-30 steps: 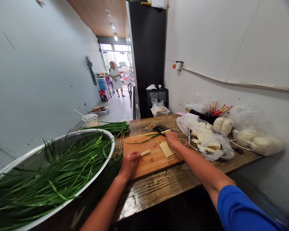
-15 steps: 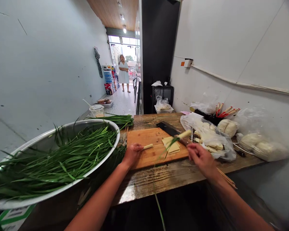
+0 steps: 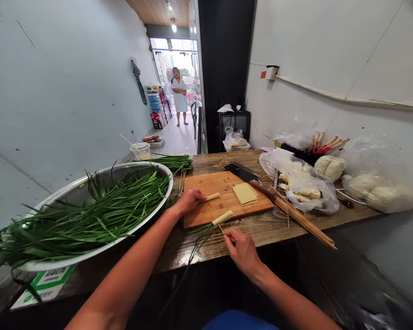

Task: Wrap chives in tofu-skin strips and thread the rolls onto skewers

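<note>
My left hand (image 3: 192, 200) is closed around one end of a pale yellow roll (image 3: 213, 196), perhaps rolled tofu skin, over the cutting board (image 3: 209, 181). In my right hand (image 3: 241, 250) is a thin bamboo skewer (image 3: 221, 228), pinched near the board's front edge. A second pale roll (image 3: 226, 217) is pierced by that skewer, with green chives (image 3: 195, 247) trailing from its left end. A small stack of square yellow sheets (image 3: 245, 194) lies on the board, and a cleaver (image 3: 241, 173) rests across its right side.
A large metal basin (image 3: 171, 183) heaped with chives stands at left. Loose bamboo skewers (image 3: 306, 220) overhang the table's front right. Plastic bags (image 3: 325, 201) of pale food line the right side. A person (image 3: 180, 96) stands in the far doorway.
My right hand has moved left and toward me, bringing the skewered roll from the board's right side to its front edge. My left hand stays on its roll. The view has shifted slightly.
</note>
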A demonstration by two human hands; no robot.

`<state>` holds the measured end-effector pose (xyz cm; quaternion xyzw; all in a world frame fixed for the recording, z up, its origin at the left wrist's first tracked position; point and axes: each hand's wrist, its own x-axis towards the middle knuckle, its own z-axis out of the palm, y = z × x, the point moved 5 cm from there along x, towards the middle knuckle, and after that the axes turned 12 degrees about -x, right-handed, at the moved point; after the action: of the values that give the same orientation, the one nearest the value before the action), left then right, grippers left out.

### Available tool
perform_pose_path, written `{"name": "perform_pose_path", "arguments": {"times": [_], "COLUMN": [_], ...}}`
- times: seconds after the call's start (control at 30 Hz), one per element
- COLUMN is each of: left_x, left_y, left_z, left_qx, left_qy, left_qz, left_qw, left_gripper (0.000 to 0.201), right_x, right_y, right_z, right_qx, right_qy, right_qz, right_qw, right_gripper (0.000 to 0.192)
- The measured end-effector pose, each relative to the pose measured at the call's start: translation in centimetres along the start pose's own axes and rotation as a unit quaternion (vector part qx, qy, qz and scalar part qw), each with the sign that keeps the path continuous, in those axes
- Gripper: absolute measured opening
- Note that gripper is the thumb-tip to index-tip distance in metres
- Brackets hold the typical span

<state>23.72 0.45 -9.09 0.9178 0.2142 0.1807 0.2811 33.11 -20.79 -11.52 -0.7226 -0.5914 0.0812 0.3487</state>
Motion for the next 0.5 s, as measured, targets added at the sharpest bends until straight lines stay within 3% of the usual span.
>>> {"name": "perform_pose_path", "arguments": {"times": [0.17,0.33,0.5], "left_x": [0.5,0.9,1.4], "left_y": [-0.1,-0.7,-0.9], "left_z": [-0.1,-0.2,-0.1], "left_qx": [0.007,-0.007,-0.027], "left_qy": [-0.052,-0.014,-0.017], "left_qz": [0.022,0.012,0.007], "left_qw": [0.998,1.0,0.999], "left_gripper": [0.022,0.019,0.017], "right_x": [1.5,2.3,2.8], "right_y": [-0.2,-0.3,-0.3], "right_z": [1.2,1.7,2.0], "right_qx": [-0.019,-0.034,-0.048], "right_qy": [-0.007,-0.011,-0.01], "right_qz": [0.02,0.029,0.026], "right_qw": [1.0,0.999,0.998], "right_gripper": [0.019,0.019,0.019]}}
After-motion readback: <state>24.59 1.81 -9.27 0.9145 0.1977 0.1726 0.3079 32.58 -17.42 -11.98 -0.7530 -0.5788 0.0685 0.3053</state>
